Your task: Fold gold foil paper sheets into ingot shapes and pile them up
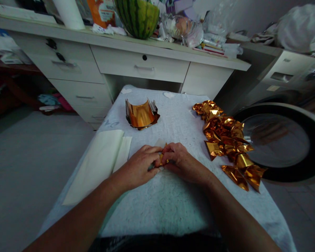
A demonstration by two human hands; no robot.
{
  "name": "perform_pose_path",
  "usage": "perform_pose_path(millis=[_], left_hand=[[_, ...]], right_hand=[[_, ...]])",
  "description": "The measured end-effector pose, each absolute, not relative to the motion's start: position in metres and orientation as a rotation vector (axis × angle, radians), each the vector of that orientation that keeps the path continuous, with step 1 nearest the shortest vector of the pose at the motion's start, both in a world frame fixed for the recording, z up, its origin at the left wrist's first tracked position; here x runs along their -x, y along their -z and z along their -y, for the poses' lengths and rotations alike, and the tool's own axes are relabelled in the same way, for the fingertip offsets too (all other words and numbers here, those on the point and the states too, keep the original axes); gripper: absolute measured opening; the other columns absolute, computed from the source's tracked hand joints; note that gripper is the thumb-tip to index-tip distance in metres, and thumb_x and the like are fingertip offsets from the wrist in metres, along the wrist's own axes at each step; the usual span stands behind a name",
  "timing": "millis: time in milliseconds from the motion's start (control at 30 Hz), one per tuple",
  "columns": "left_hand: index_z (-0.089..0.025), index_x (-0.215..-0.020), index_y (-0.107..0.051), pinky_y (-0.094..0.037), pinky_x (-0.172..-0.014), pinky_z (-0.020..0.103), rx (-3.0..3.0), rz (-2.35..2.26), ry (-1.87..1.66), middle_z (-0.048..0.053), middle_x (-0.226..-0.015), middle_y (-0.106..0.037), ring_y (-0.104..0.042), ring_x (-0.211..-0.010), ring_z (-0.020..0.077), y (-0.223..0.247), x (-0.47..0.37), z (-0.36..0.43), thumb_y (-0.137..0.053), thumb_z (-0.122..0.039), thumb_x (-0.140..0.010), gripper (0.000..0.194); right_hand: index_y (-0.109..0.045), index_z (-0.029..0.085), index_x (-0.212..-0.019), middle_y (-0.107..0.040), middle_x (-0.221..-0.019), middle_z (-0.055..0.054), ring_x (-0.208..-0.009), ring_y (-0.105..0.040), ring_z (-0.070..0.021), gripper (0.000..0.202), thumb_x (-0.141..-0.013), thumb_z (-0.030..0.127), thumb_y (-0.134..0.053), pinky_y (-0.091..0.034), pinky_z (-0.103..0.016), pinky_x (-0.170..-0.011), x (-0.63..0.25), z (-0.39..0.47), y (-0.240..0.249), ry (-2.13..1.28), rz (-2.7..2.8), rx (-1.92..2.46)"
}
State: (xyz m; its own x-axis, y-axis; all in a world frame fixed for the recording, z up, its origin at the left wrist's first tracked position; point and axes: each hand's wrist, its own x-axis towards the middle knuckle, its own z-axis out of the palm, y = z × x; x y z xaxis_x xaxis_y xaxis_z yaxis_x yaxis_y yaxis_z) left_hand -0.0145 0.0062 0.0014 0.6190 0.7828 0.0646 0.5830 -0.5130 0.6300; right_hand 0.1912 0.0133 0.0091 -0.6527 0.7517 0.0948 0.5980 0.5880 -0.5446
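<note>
Pinching a small shiny gold foil piece (161, 160), left hand (141, 164) and right hand (182, 161) apparently hold its folds together.

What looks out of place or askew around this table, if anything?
The washing machine's round door stands open at the right, close beside the gold foil pieces on the tablecloth. It looks odd crowding the work area like that. I see no obvious spill.
</note>
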Motion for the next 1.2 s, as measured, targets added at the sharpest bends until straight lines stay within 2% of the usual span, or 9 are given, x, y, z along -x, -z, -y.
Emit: perform_pose_path(millis=[233, 433, 633, 967, 1200], left_hand=[[-0.021, -0.075, -0.058, -0.042, -0.102, 0.042, -2.286, -1.081, -0.457, 0.005, -0.122, -0.061, -0.048, -0.124, 0.0231, -0.003, 0.016, -0.003, -0.056, -0.010, -0.082, 0.013], [-0.020, -0.076, -0.058, -0.041, -0.104, 0.042, -2.265, -1.123, -0.485, 0.006, -0.129, -0.057, -0.046, -0.126, 0.0234, -0.002, 0.016, -0.003, -0.053, -0.011, -0.085, 0.013], [-0.020, -0.076, -0.059, -0.042, -0.101, 0.043, -2.241, -1.208, -0.496, 0.006, -0.118, -0.056, -0.048, -0.116, 0.0245, 0.001, 0.016, -0.001, -0.064, -0.018, -0.080, 0.006], [-0.020, -0.076, -0.062, -0.043, -0.087, 0.041, -2.254, -1.296, -0.508, 0.004, -0.095, -0.056, -0.049, -0.096, 0.0221, -0.001, 0.013, 0.000, -0.055, -0.019, -0.087, 0.013], [-0.020, -0.075, -0.064, -0.041, -0.080, 0.040, -2.285, -1.399, -0.496, 0.004, -0.089, -0.057, -0.048, -0.091, 0.0227, 0.001, 0.011, 0.003, -0.056, -0.024, -0.087, 0.015]], right_hand=[[-0.066, 0.020, -0.086, -0.058, -0.103, -0.006, -0.096, -0.048, -0.0208, 0.009, -0.089, 0.014, -0.059, -0.037, -0.037, -0.087, -0.188, -0.012, -0.013, -0.711, 2.504, 1.194], [-0.063, 0.017, -0.081, -0.057, -0.099, -0.006, -0.094, -0.047, -0.0201, 0.008, -0.086, 0.011, -0.059, -0.037, -0.036, -0.087, -0.184, -0.011, -0.014, -0.718, 2.482, 1.254], [-0.062, 0.017, -0.079, -0.055, -0.096, -0.006, -0.090, -0.046, -0.0191, 0.010, -0.086, 0.012, -0.057, -0.036, -0.036, -0.084, -0.182, -0.011, -0.010, -0.705, 2.453, 1.284], [-0.060, 0.017, -0.074, -0.055, -0.089, -0.005, -0.086, -0.046, -0.0184, 0.011, -0.083, 0.011, -0.056, -0.036, -0.036, -0.082, -0.178, -0.013, -0.004, -0.726, 2.369, 1.339], [-0.058, 0.017, -0.072, -0.055, -0.089, -0.004, -0.087, -0.046, -0.0185, 0.012, -0.080, 0.009, -0.057, -0.036, -0.036, -0.083, -0.177, -0.013, -0.003, -0.722, 2.327, 1.352]])
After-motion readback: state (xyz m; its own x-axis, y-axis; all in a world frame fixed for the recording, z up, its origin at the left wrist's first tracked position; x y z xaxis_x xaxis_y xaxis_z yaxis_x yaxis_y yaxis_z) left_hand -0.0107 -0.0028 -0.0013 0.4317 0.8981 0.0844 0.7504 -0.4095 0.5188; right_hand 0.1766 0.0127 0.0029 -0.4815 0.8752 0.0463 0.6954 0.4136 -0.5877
